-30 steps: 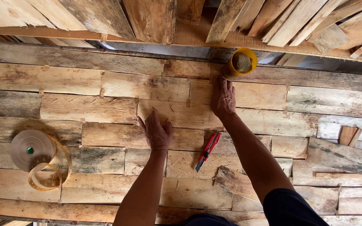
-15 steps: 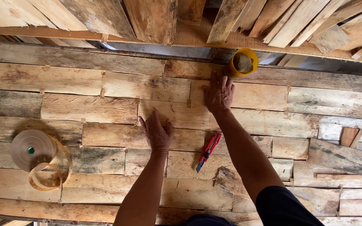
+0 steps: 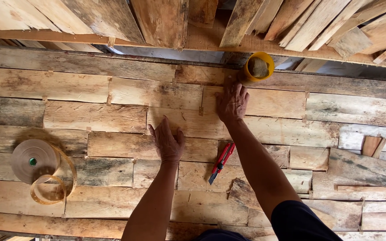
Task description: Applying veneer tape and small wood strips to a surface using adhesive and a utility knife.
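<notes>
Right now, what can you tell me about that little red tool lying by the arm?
The red tool looks like a utility knife: a slim red handle with a darker grey strip along it and a dark pointed tip. It lies flat on the patchwork of wooden sheets, slanted, with the tip toward the person and the red end pointing away. It sits between the two forearms, closer to the right one. Neither the left hand nor the right hand touches it; both press on the wood farther up.

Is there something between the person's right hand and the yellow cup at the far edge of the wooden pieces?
Nothing visible is between them. The right hand lies flat on the wood veneer pieces, just below the yellow cup. The red utility knife lies nearer the person, behind that hand.
</notes>
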